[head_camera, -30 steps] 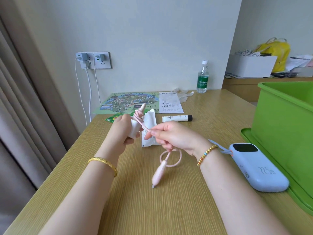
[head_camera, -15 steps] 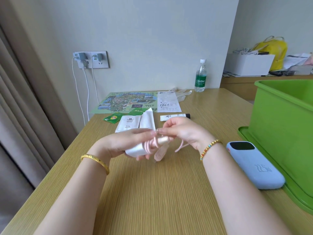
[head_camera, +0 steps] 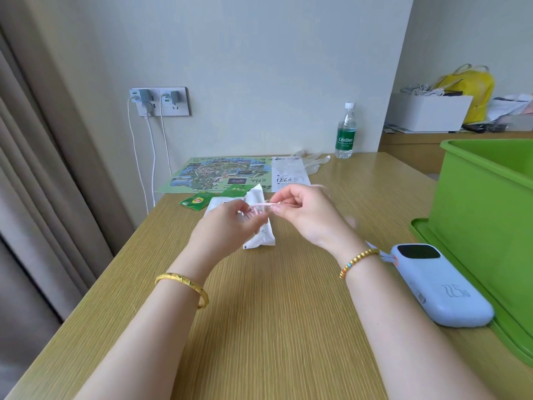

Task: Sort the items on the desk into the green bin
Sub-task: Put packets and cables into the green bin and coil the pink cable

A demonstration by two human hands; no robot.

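A person's left hand (head_camera: 227,226) curls round a bundled pink cable (head_camera: 259,207), held above the desk (head_camera: 274,313). Its free end is pinched in the right hand (head_camera: 305,215), just beside the left fingertips. Right of both, well apart, stands the green bin (head_camera: 487,203). The step appears to be winding the cable; next, likely, tucking the end and carrying it right into the bin.

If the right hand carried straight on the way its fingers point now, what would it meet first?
The right hand points left at the left hand, which also holds the pink cable; it would likely meet those fingers first.
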